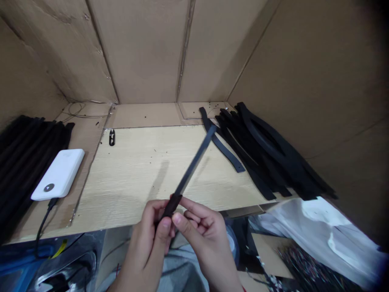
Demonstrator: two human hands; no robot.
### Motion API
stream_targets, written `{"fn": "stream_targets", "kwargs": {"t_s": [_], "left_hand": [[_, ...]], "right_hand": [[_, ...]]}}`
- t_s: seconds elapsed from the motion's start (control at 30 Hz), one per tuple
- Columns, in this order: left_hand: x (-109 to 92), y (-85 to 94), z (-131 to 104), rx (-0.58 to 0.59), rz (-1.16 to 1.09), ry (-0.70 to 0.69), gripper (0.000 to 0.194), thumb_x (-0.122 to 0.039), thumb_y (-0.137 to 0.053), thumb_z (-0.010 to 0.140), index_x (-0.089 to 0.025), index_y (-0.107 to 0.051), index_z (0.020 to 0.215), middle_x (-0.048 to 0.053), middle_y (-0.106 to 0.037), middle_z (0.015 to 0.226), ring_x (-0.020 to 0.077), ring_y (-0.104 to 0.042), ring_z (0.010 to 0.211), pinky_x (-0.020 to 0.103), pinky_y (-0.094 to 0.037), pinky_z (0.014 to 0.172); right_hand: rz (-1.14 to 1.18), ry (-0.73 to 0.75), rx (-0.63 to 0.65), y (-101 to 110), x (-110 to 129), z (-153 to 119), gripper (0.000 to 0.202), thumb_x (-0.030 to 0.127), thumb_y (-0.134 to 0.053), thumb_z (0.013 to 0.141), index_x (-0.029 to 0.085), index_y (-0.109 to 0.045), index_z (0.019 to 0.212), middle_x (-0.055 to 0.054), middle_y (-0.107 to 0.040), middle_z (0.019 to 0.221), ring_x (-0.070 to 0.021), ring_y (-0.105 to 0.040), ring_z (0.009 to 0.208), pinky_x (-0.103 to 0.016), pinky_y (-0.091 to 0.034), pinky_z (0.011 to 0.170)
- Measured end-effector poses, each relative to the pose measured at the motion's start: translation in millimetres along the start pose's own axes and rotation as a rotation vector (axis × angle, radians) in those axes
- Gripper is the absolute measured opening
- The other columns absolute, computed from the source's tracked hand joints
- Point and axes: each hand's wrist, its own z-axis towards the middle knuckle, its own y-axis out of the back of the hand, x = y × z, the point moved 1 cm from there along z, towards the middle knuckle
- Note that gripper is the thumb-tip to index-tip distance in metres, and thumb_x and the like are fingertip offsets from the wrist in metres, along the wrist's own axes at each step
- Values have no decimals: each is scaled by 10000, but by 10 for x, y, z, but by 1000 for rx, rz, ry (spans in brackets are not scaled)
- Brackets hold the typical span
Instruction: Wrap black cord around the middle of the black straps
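A long dark strip (194,163) slants up and to the right from my hands, over the pale board. Around its lower end is a black piece (172,206), pinched between the fingers of my left hand (153,235). My right hand (202,235) is closed beside it, thumb and forefinger touching the same piece. The strip's far end reaches a loose black strip (227,153) lying on the board. A pile of black strips (261,150) lies to the right. The strip's lowest part is hidden by my fingers.
White power bank (59,174) with a black cable sits at left against a stack of black strips (26,162). Small black snips (112,138) lie at the board's back left. Cardboard walls (148,48) rise behind and beside. A plastic bag (306,219) is at lower right.
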Motion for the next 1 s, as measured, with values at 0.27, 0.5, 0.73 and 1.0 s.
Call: {"fn": "stream_targets", "kwargs": {"t_s": [0.27,0.5,0.73,1.0], "left_hand": [[57,-27,-25,-7,-284,103,271,-476,-442,947,-213,-497,982,-62,-472,586,57,-373,444,184,-297,442],[60,-34,-2,58,-513,183,254,-468,-488,929,-216,-461,939,-65,-483,586,30,-333,415,149,-245,411],[134,9,1,240,-686,331,381,-544,-483,902,-273,-405,1158,-61,-574,529,78,-460,312,129,-319,320],[243,77,158,753,-915,558,609,-648,-353,897,-190,-526,1259,9,-615,500,108,-500,288,151,-354,274]], "right_hand": [[33,-9,81,-79,-10,-39,273,273,-683,852,201,-727,1112,12,-646,542,-116,-629,366,-192,-535,413],[59,-34,71,-114,0,-39,280,274,-690,840,187,-722,1104,2,-673,550,-137,-651,369,-188,-531,399],[32,25,133,-23,-43,-4,246,239,-693,849,200,-725,1090,9,-686,508,-94,-641,408,-137,-496,435],[19,1,220,-7,14,21,105,239,-781,760,174,-778,842,35,-618,490,-49,-566,425,-101,-437,444]]}}
